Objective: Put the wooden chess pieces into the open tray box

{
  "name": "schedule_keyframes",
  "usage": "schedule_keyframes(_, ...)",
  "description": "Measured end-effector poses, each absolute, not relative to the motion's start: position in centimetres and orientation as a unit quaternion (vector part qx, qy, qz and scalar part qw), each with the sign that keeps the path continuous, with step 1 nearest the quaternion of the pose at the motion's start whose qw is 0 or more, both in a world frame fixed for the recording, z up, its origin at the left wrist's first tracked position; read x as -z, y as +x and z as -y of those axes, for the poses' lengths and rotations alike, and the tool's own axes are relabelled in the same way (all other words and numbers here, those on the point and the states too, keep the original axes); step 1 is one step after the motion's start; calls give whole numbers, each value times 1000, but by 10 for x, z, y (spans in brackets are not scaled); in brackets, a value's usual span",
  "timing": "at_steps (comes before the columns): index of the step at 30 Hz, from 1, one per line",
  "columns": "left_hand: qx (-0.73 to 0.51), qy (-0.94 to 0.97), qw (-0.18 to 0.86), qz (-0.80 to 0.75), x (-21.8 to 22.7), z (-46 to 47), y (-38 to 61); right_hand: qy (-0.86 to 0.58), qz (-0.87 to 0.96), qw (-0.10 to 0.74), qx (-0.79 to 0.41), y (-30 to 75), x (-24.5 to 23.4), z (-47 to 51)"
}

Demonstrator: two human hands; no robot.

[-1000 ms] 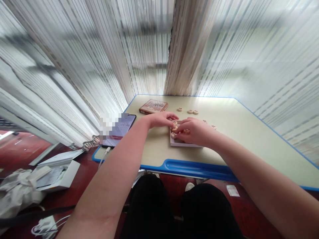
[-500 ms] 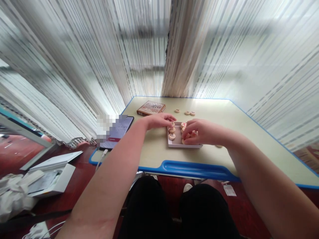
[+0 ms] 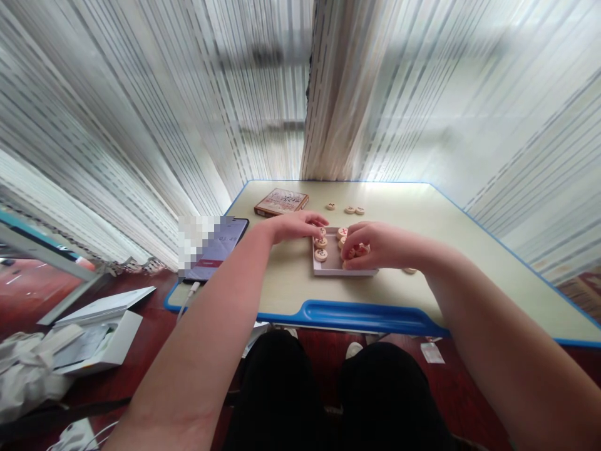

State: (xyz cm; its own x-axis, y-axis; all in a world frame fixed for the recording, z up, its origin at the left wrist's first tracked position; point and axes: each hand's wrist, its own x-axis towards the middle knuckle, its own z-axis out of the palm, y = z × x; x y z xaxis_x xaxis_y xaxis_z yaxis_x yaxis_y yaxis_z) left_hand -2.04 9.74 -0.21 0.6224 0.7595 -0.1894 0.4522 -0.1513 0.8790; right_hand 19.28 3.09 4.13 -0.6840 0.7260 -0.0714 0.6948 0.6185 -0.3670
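Observation:
A shallow white tray (image 3: 330, 269) lies on the pale table (image 3: 291, 282) and holds round wooden discs (image 3: 321, 254) with red marks. My left hand (image 3: 295, 225) reaches to the tray's far left corner. Its fingers are pressed together at the top disc there, and I cannot tell what they grip. My right hand (image 3: 378, 245) is curled over the tray's right side, its fingers closed on several discs (image 3: 357, 251). A few loose discs (image 3: 354, 210) lie farther back, and one disc (image 3: 409, 270) sits beside my right wrist.
A flat printed box (image 3: 282, 202) rests at the back left of the table. A phone (image 3: 220, 241) with a cable lies at the left edge. The table has a blue rim (image 3: 357, 313). Striped curtains hang behind. Papers and an open white box (image 3: 101, 326) lie on the floor to the left.
My right hand has slid from the tray's left side to its right side, uncovering the left column of discs. My left hand stayed at the far corner. The view shifted slightly.

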Motion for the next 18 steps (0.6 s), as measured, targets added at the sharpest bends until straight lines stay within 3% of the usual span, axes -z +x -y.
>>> schedule_keyframes(18, -152, 742, 507, -412, 0, -95, -20, -403, 900, 75, -147, 203, -33, -44)
